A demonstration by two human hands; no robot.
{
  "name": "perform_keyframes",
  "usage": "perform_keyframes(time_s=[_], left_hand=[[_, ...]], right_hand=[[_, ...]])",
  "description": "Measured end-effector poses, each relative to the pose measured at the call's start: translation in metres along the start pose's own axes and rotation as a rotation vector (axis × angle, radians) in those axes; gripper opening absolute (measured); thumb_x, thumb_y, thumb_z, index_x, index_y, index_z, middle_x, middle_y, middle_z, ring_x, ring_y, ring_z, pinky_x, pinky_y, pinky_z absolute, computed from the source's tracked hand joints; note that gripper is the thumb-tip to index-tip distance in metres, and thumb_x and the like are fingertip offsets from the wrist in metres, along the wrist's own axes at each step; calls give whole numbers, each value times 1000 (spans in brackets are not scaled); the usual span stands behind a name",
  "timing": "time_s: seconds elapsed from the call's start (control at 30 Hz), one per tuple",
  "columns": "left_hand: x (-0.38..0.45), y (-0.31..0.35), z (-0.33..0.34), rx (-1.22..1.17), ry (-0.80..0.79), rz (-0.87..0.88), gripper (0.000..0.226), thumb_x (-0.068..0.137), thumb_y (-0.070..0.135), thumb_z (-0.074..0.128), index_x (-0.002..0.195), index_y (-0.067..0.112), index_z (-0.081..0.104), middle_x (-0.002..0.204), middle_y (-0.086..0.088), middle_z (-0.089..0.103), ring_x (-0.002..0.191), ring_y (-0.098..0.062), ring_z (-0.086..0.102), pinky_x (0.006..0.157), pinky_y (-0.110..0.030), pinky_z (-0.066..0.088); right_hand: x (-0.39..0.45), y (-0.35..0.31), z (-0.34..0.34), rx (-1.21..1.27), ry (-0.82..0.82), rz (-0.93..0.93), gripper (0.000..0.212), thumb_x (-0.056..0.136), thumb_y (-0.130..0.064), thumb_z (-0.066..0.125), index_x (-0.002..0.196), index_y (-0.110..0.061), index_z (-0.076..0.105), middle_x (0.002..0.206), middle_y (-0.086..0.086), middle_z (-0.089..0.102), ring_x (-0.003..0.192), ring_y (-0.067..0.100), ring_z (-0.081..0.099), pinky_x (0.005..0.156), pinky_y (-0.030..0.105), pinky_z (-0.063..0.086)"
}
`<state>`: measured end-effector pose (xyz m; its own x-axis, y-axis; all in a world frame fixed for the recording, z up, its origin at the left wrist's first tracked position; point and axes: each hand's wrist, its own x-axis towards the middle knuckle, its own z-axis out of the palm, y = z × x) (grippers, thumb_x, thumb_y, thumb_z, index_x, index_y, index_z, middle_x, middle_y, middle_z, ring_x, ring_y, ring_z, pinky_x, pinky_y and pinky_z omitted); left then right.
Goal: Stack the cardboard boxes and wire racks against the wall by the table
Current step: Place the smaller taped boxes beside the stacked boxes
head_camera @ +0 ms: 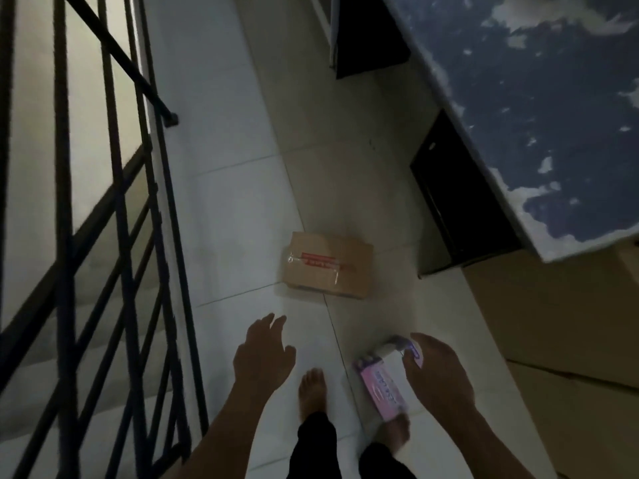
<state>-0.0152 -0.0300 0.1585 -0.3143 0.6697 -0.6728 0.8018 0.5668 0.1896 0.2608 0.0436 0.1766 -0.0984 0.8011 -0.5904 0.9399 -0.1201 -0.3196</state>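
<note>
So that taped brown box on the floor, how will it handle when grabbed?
The cardboard box looks stiff: square edges, flaps taped shut. It is probably light, being small. Lying flat on the tiled floor, it may slide if pushed, not tip.

A black railing [114, 216] stood on the left side, with thin bars going up and slanted bars crossing them. Behind the bars were pale stairs [52, 340] going down into the dark. The floor [235, 209] was made of big white tiles with thin lines between them. On the right was a table [553, 108] with a dark blue top, and the top had white cloud-like patches on it. Its edge was pale. Under the table there were black spaces [453, 209], too dark to see into. Two bare feet [313, 392] stood on the tiles at the bottom, below black pants [316, 447].
</note>
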Motion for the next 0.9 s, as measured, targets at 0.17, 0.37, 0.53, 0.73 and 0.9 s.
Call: perform_keyframes(time_s=[0.17,0.37,0.53,0.73,0.9], left_hand=[[87,-28,83,-203,-33,-102,68,99,37,51,159,27,21,166,5,16,152,-15,13,118,-33,23],[205,-63,187,-340,-72,-138,74,97,34,58,159,20,20,166,-2,18,152,-21,17,121,-36,18],[292,-74,236,-384,23,-89,77,97,28,61,159,16,17,166,-5,19,152,-20,17,122,-35,17],[363,-62,240,-532,344,-94,73,97,31,62,158,17,24,161,-3,31,146,-20,33,113,-31,29],[400,-49,225,-741,237,-232,82,73,52,62,142,13,41,139,-10,53,123,-33,55,104,-50,47]], right_hand=[[81,13,73,148,-72,85,46,94,-34,55,137,-15,52,137,5,55,124,22,53,106,35,41],[195,38,175,263,-17,148,43,95,-20,58,135,-5,53,135,17,56,122,31,53,102,32,41],[285,56,244,245,-17,166,57,97,-34,53,147,-12,37,149,11,42,135,29,41,108,36,35],[349,73,279,410,52,303,72,94,-49,50,152,-15,24,154,11,33,138,30,36,112,41,34],[364,65,285,490,-15,321,56,97,-46,45,145,-17,39,142,9,48,114,28,53,88,31,41]])
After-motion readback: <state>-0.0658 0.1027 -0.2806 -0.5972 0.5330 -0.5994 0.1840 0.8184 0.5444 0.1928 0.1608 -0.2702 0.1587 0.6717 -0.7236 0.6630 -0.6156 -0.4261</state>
